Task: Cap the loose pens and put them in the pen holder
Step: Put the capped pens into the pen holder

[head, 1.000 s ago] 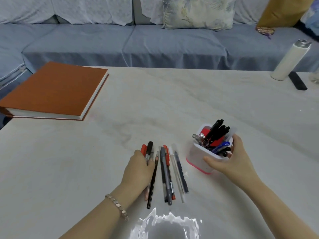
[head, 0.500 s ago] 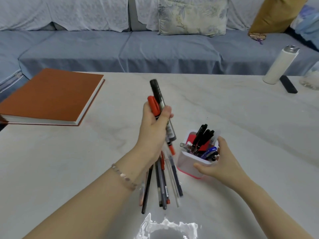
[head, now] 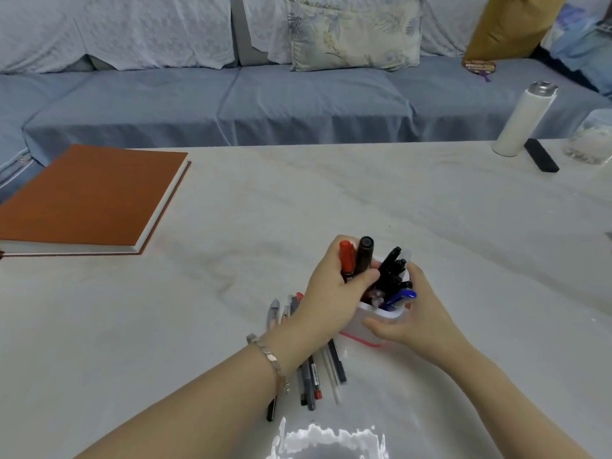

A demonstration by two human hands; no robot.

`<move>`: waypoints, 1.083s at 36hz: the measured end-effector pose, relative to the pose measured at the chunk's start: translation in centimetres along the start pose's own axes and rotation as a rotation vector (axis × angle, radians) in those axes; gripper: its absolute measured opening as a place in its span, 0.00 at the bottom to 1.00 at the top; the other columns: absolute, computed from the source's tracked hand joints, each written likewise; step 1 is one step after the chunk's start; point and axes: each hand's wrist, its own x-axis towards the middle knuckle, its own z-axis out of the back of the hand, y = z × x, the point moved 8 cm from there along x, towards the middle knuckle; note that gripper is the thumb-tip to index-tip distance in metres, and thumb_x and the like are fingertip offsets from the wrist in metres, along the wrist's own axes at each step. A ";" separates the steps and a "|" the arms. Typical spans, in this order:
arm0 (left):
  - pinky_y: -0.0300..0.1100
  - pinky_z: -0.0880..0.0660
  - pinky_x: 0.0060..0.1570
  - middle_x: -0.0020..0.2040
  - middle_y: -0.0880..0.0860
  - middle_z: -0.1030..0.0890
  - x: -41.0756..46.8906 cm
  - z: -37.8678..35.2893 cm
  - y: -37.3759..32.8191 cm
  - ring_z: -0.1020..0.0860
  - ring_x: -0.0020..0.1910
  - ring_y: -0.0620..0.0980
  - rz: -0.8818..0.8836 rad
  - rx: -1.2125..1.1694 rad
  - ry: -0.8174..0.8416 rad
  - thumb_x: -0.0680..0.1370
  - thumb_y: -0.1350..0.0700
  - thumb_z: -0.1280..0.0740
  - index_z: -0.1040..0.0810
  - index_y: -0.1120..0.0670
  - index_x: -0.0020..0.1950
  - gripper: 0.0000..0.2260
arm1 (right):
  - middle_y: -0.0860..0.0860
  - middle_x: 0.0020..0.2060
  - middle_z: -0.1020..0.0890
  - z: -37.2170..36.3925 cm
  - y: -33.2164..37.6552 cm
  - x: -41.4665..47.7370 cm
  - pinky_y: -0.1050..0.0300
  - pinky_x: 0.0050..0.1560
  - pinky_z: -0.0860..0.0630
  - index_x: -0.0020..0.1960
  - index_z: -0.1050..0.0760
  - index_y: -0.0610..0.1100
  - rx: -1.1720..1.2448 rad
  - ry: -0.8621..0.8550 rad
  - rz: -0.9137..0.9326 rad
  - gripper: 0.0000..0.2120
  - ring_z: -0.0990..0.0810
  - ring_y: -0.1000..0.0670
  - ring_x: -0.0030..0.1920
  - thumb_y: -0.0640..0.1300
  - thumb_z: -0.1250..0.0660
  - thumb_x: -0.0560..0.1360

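Note:
My left hand [head: 334, 289] grips a red pen [head: 346, 258] and a thicker black marker [head: 363, 255], both upright, their lower ends down inside the white pen holder [head: 374, 323]. The holder has a pink base and stands on the table with several black and blue pens in it. My right hand [head: 414, 316] wraps around the holder's right side and front. Several loose pens [head: 311, 376] lie side by side on the table just left of the holder, partly hidden under my left wrist.
An orange-covered book [head: 89, 200] lies at the table's left. A white bottle [head: 520, 120], a black remote [head: 541, 155] and a clear jar [head: 592, 137] stand at the far right. A blue sofa runs behind the table [head: 298, 200].
My left hand picked the red pen and black marker off the table, lifted them, then brought them down into the holder. My right hand stayed on the holder.

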 end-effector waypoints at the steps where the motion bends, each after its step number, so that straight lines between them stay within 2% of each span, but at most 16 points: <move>1: 0.34 0.24 0.44 0.40 0.49 0.21 -0.1 0.0 -0.2 0.22 0.38 0.41 -0.007 0.043 0.001 0.74 0.63 0.34 0.32 0.47 0.44 0.12 | 0.53 0.44 0.20 0.0 0.1 0.0 0.73 0.42 0.28 0.55 0.35 0.58 0.001 0.001 0.008 0.31 0.21 0.62 0.41 0.36 0.25 0.62; 4: 0.39 0.23 0.43 0.42 0.51 0.21 -0.1 0.6 -1.6 0.23 0.34 0.42 -0.055 0.100 -0.050 0.73 0.57 0.31 0.35 0.34 0.50 0.20 | 0.52 0.45 0.20 0.0 0.1 0.0 0.71 0.42 0.27 0.55 0.36 0.58 0.013 0.011 0.016 0.31 0.20 0.60 0.42 0.37 0.25 0.62; 6: 0.33 0.23 0.42 0.48 0.43 0.23 -0.1 1.0 -2.9 0.22 0.33 0.42 -0.154 0.146 -0.072 0.73 0.56 0.31 0.42 0.25 0.56 0.30 | 0.54 0.47 0.21 0.0 -0.2 0.1 0.69 0.43 0.26 0.58 0.37 0.59 0.000 0.001 -0.001 0.33 0.21 0.61 0.43 0.39 0.25 0.61; 8: 0.30 0.24 0.44 0.52 0.38 0.29 -0.1 1.2 -3.8 0.23 0.38 0.45 -0.271 0.308 -0.060 0.75 0.58 0.33 0.48 0.22 0.59 0.35 | 0.54 0.48 0.21 0.0 -0.4 0.1 0.68 0.44 0.27 0.60 0.37 0.59 -0.008 -0.006 -0.013 0.35 0.21 0.61 0.44 0.41 0.24 0.60; 10: 0.34 0.24 0.49 0.52 0.42 0.30 0.0 1.1 -3.9 0.22 0.44 0.45 -0.327 0.434 -0.032 0.76 0.61 0.36 0.47 0.26 0.63 0.33 | 0.55 0.48 0.21 0.0 -0.5 0.1 0.68 0.45 0.27 0.58 0.37 0.60 -0.012 -0.010 -0.009 0.34 0.21 0.60 0.45 0.41 0.24 0.60; 13: 0.41 0.23 0.49 0.48 0.45 0.27 0.2 1.2 -3.5 0.22 0.46 0.46 -0.318 0.504 -0.048 0.74 0.63 0.37 0.37 0.35 0.62 0.26 | 0.53 0.48 0.22 0.1 -0.8 0.1 0.65 0.46 0.28 0.61 0.37 0.56 -0.012 -0.013 -0.015 0.35 0.22 0.58 0.47 0.42 0.24 0.60; 17: 0.35 0.28 0.46 0.46 0.49 0.22 -0.3 0.9 -3.1 0.26 0.44 0.43 -0.397 0.580 -0.085 0.76 0.60 0.39 0.25 0.53 0.56 0.10 | 0.53 0.47 0.22 0.0 -0.6 0.2 0.66 0.44 0.27 0.59 0.35 0.56 0.001 -0.008 -0.005 0.33 0.22 0.59 0.44 0.41 0.23 0.59; 19: 0.32 0.30 0.52 0.50 0.50 0.22 -0.7 0.4 -2.0 0.27 0.49 0.40 -0.358 0.518 -0.023 0.78 0.56 0.44 0.23 0.57 0.54 0.12 | 0.53 0.44 0.22 0.0 -0.1 0.2 0.66 0.43 0.27 0.54 0.34 0.58 0.018 -0.013 0.021 0.30 0.21 0.60 0.40 0.38 0.24 0.59; 21: 0.39 0.37 0.66 0.59 0.50 0.23 -1.1 -0.4 -0.7 0.31 0.61 0.37 -0.342 0.558 0.025 0.79 0.54 0.48 0.26 0.56 0.61 0.17 | 0.54 0.42 0.22 0.0 0.1 0.2 0.68 0.42 0.26 0.50 0.35 0.59 0.017 -0.020 0.049 0.30 0.21 0.60 0.39 0.35 0.25 0.60; 22: 0.43 0.44 0.71 0.64 0.49 0.26 -1.1 -0.7 -0.4 0.37 0.67 0.36 -0.334 0.614 0.037 0.79 0.53 0.50 0.29 0.54 0.65 0.18 | 0.55 0.41 0.22 -0.1 0.1 0.3 0.68 0.41 0.27 0.49 0.34 0.59 0.014 -0.022 0.056 0.29 0.21 0.60 0.39 0.35 0.25 0.61; 24: 0.43 0.56 0.73 0.71 0.45 0.33 -0.6 -1.1 0.0 0.50 0.71 0.35 -0.251 0.637 0.096 0.80 0.50 0.53 0.35 0.49 0.70 0.20 | 0.54 0.42 0.21 -0.1 -0.1 0.4 0.66 0.42 0.26 0.50 0.34 0.57 0.020 -0.015 0.060 0.28 0.21 0.59 0.40 0.36 0.24 0.61; 26: 0.43 0.58 0.73 0.73 0.41 0.39 0.0 -1.1 0.1 0.54 0.71 0.34 -0.126 0.552 0.187 0.78 0.45 0.57 0.39 0.46 0.72 0.23 | 0.53 0.44 0.21 -0.1 -0.1 0.3 0.67 0.43 0.26 0.51 0.34 0.57 0.025 -0.003 0.048 0.28 0.21 0.60 0.41 0.36 0.24 0.61; 29: 0.42 0.51 0.73 0.72 0.43 0.37 -0.1 1.4 0.1 0.46 0.72 0.36 -0.072 0.479 0.076 0.78 0.44 0.54 0.38 0.46 0.72 0.23 | 0.54 0.43 0.22 -0.1 0.5 0.0 0.73 0.42 0.28 0.51 0.35 0.60 0.020 0.000 0.057 0.30 0.23 0.65 0.38 0.35 0.25 0.61; 33: 0.36 0.37 0.62 0.67 0.51 0.30 -2.7 6.9 4.1 0.31 0.64 0.47 0.125 0.732 -0.188 0.78 0.52 0.40 0.35 0.51 0.69 0.19 | 0.55 0.43 0.22 0.0 0.4 0.1 0.76 0.42 0.30 0.51 0.36 0.60 0.006 -0.004 0.055 0.30 0.23 0.66 0.39 0.34 0.26 0.61; 36: 0.43 0.32 0.57 0.61 0.53 0.29 -5.3 9.6 7.4 0.31 0.62 0.52 0.343 0.873 -0.222 0.76 0.49 0.38 0.33 0.52 0.66 0.19 | 0.54 0.47 0.22 0.0 0.0 0.2 0.76 0.44 0.30 0.52 0.37 0.61 -0.005 0.001 0.046 0.32 0.23 0.65 0.42 0.35 0.25 0.61; 39: 0.42 0.29 0.49 0.54 0.51 0.28 -6.5 10.2 8.6 0.29 0.56 0.51 0.404 0.925 -0.177 0.74 0.47 0.36 0.30 0.51 0.60 0.17 | 0.54 0.50 0.23 0.0 -0.4 0.3 0.71 0.47 0.29 0.54 0.37 0.63 -0.017 0.002 0.040 0.33 0.23 0.63 0.45 0.37 0.25 0.61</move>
